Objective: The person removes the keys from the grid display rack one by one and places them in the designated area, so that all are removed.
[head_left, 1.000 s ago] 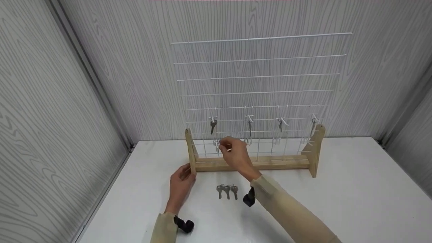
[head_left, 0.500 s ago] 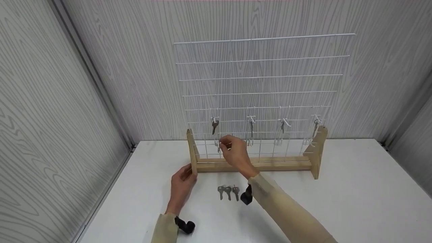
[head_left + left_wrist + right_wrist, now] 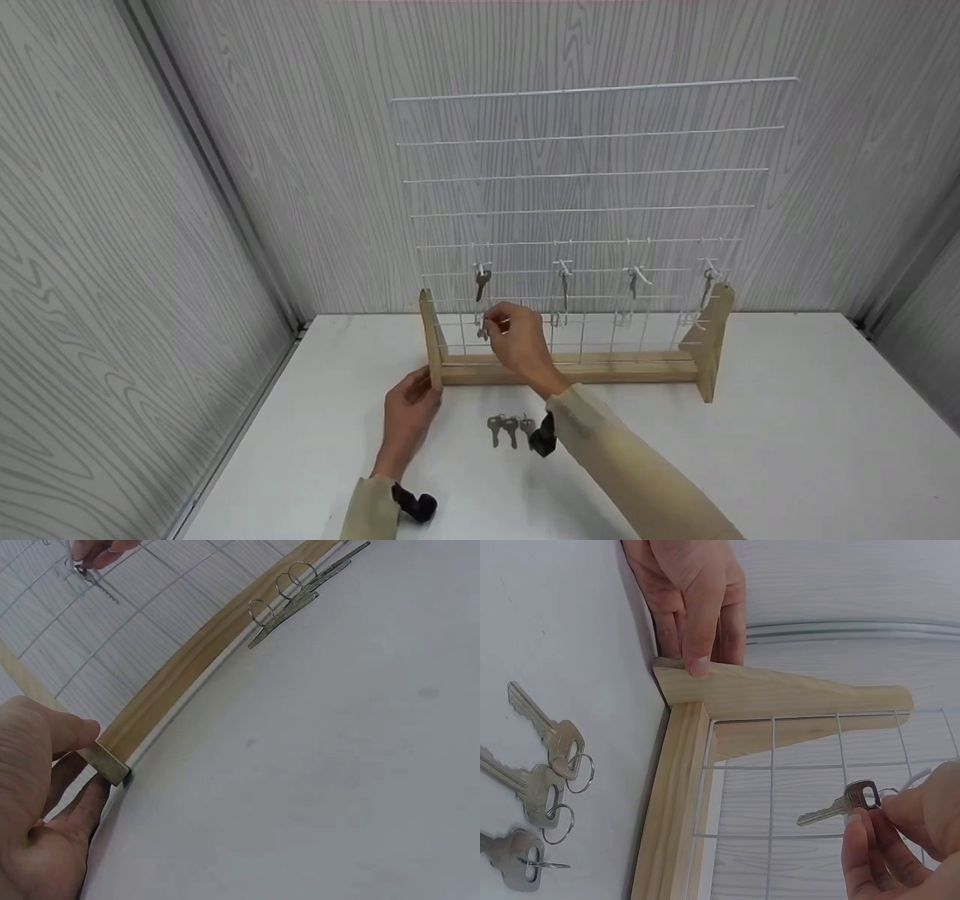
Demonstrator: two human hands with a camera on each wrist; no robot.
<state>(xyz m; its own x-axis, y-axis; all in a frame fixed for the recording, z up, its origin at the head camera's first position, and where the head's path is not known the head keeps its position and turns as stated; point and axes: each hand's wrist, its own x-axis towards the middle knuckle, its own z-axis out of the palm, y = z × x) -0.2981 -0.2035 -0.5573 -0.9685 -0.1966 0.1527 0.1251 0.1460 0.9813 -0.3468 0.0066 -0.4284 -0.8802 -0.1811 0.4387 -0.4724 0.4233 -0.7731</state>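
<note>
My right hand [image 3: 517,341] pinches the ring of a metal key [image 3: 861,796] between thumb and fingers, in front of the lower left part of a white wire grid rack [image 3: 592,91]. The key's blade points away from the fingertips; the lower left hook is mostly hidden by the hand. My left hand [image 3: 411,409] grips the foot of the rack's left wooden upright [image 3: 780,694], thumb on one face and fingers on the other. On the white table in front of the rack lie three keys [image 3: 538,795] with rings.
From the upper row of hooks hang several keys, among them a left one [image 3: 483,285] and a far right one [image 3: 709,283]. Lower hooks [image 3: 690,320] stick out below them. A wooden base bar [image 3: 622,371] joins both uprights. Wood-grain panels [image 3: 225,45] enclose the table.
The head view has shifted slightly, so the rack appears a little further right. My right hand stays near the lower left hook with the key; my left hand keeps its grip.
</note>
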